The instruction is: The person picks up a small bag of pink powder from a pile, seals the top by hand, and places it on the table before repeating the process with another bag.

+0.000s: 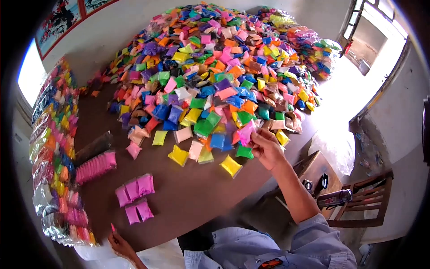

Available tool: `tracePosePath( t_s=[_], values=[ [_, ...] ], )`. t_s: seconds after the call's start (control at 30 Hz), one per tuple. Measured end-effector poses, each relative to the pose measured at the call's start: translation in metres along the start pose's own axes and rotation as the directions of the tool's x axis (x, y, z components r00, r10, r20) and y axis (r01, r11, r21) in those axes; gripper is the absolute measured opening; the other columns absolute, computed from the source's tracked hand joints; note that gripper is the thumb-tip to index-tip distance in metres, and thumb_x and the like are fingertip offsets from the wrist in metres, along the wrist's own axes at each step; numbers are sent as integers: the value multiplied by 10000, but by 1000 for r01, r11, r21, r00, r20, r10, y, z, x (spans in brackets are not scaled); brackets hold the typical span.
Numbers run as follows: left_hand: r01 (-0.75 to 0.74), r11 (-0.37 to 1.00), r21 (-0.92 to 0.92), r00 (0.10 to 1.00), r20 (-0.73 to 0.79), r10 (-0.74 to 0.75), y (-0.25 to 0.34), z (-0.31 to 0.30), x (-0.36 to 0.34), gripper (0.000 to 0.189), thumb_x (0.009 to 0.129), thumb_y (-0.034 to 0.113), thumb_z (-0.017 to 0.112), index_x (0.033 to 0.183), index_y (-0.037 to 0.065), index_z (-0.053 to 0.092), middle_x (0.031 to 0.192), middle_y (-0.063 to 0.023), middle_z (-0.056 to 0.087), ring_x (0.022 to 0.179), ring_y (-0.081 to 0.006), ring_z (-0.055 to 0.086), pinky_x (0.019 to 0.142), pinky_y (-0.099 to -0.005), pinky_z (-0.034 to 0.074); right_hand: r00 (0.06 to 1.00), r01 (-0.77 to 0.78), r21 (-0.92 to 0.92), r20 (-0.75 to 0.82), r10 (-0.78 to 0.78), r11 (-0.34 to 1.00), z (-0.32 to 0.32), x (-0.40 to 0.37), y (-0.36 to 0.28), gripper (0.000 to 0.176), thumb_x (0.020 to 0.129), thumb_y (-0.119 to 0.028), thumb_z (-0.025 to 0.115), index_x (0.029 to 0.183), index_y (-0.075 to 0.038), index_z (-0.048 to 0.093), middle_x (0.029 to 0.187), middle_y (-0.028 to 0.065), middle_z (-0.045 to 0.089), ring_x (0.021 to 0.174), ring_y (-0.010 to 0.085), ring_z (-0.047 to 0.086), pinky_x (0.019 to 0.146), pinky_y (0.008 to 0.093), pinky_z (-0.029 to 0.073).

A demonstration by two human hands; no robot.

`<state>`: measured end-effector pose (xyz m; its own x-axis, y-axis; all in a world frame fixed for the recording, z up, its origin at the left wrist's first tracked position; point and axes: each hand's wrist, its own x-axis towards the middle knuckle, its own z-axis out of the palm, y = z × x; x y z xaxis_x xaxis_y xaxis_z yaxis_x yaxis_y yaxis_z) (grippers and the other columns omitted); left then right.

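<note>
Between the fingers of my right hand point(268, 150) is a bright pink packet point(246, 132), held at the front of a large heap of coloured packets point(215, 85). My left hand point(120, 245) is low at the table's near left edge, closed on a small pink item point(113, 227) that is too small to name. Above it on the brown table point(179, 201) lie magenta packets in two groups, three in the upper group point(133, 190) and two in the lower point(138, 212). A row of several pink packets point(96, 167) sits farther left.
Clear bags of coloured packets point(62, 148) line the left side. Single yellow packets point(231, 166) lie before the heap. At the right are a small wooden table point(320, 168) with a dark bottle point(335, 198), a wooden chair point(365, 206) and a plastic bag point(333, 148).
</note>
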<state>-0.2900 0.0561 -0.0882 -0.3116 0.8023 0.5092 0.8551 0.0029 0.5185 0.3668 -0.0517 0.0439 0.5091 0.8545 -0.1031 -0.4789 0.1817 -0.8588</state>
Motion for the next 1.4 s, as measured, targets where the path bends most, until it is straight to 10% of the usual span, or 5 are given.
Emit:
tracePosePath(
  t_s=[0.4, 0.83, 1.0, 1.1, 1.4],
  values=[
    [-60, 998, -18, 995, -79, 59, 35, -5, -6, 87, 1007, 167, 735, 1019, 80, 731, 839, -74, 671, 739, -232, 661, 663, -376, 530, 956, -274, 6, 108, 271, 962, 94, -59, 83, 152, 1019, -226, 747, 1073, -94, 692, 917, 3, 717, 759, 63, 658, 559, 219, 421],
    [-334, 938, 94, 912, -217, 347, 94, -42, -13, 141, 917, 121, 798, 988, 43, 705, 882, -130, 684, 813, -346, 652, 771, -488, 532, 940, 215, -664, 339, 32, 716, 129, -99, 155, 236, 998, -197, 749, 1141, -10, 729, 854, -13, 680, 751, 57, 585, 649, 264, 484],
    [-321, 861, -395, 907, 133, 400, 200, -57, -49, 201, 884, 116, 852, 993, 20, 714, 873, -140, 701, 777, -338, 674, 691, -447, 536, 932, 287, -710, 363, -15, 643, 132, -102, 157, 228, 1014, -207, 735, 1137, -15, 740, 832, 35, 696, 751, 79, 604, 665, 285, 504],
    [122, 727, -676, 849, 451, 276, 241, -25, -83, 276, 893, 177, 859, 1044, -12, 725, 900, -164, 733, 781, -364, 708, 697, -436, 568, 918, 346, -680, 388, -83, 646, 128, -103, 156, 218, 1024, -206, 726, 1118, -11, 746, 805, 40, 696, 733, 99, 615, 663, 290, 515],
    [164, 799, -578, 784, 568, 251, 256, 12, -101, 174, 953, 175, 752, 965, 2, 733, 827, -166, 726, 763, -253, 721, 702, -400, 549, 887, 399, -642, 450, -100, 655, 128, -107, 157, 258, 1010, -281, 725, 1138, -59, 757, 966, 158, 767, 810, 263, 759, 708, 360, 585]
  ],
)
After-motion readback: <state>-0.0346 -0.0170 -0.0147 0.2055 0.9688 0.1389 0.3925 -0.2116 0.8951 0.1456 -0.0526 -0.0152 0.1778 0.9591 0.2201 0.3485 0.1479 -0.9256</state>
